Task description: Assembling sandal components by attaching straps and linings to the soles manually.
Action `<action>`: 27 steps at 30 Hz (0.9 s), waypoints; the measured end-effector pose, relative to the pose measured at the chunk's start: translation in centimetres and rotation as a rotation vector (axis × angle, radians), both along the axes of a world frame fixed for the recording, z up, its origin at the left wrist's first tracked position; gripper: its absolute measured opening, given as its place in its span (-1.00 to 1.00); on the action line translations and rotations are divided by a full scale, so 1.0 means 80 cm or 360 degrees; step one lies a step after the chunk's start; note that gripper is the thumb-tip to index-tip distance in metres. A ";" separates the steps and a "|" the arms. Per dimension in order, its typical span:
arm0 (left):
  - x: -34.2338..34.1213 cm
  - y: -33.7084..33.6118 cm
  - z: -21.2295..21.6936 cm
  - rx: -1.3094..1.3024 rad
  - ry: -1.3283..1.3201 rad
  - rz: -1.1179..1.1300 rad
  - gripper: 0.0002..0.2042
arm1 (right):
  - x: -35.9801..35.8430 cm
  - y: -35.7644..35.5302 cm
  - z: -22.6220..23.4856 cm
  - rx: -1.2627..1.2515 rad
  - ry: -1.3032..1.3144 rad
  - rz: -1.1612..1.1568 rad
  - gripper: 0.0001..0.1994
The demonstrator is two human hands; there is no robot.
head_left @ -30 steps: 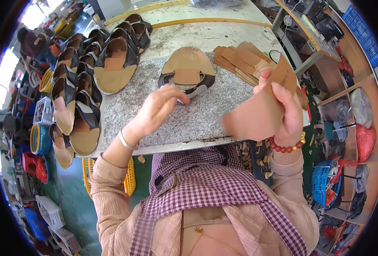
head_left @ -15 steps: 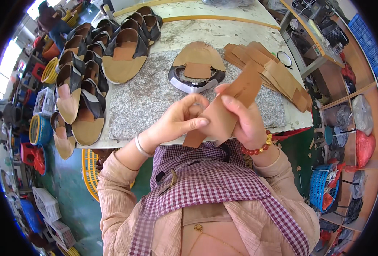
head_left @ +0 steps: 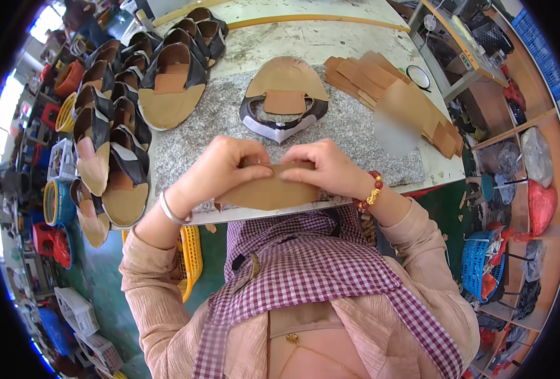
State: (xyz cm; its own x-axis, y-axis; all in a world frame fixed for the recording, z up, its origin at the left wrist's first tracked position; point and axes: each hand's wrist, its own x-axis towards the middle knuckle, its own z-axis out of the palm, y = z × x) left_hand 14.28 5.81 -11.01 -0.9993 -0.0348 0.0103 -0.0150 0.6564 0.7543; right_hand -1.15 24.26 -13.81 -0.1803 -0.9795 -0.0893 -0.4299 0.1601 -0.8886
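Presently in hand: one tan piece, broad and rounded along its lower edge, held over the near edge of the desk, in front of the wearer's apron.
Both hands: two, clamped on that one piece side by side, with only a small gap between them.
Left hand: comes in from the left, knuckles up and fingers bent, its thumb laid along the upper edge of the piece and pointing right.
Right hand: nearly mirrors it, back upward, fingers curled toward the middle, thumb on the upper edge and pointing left.
Forearms: two, rising from the lower corners and slanting inward, elbows out, beige sleeves pushed back from the wrists.
Wrist wear: one silvery bangle on the left, one red-and-gold beaded bracelet on the right.
Shoe upper ahead: one, lying flat just beyond the hands, tan end away, dark end with a pale edge nearer.
Grey mat: one speckled sheet on the desk, under that shoe upper.
Brown pieces: one fanned pile to the right; they overlap too much to count.
Round item: one dark-rimmed disc beside the pile.
Rows at left: at least ten dark-and-tan shoe uppers, overlapping, so the exact number cannot be told.
Baskets: one yellow below the desk at left, one blue at right.
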 end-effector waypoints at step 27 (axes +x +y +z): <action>-0.015 -0.035 -0.051 0.0332 -0.0069 0.0407 -0.89 | -0.029 -0.020 -0.033 -0.0397 0.0319 -0.0281 -0.85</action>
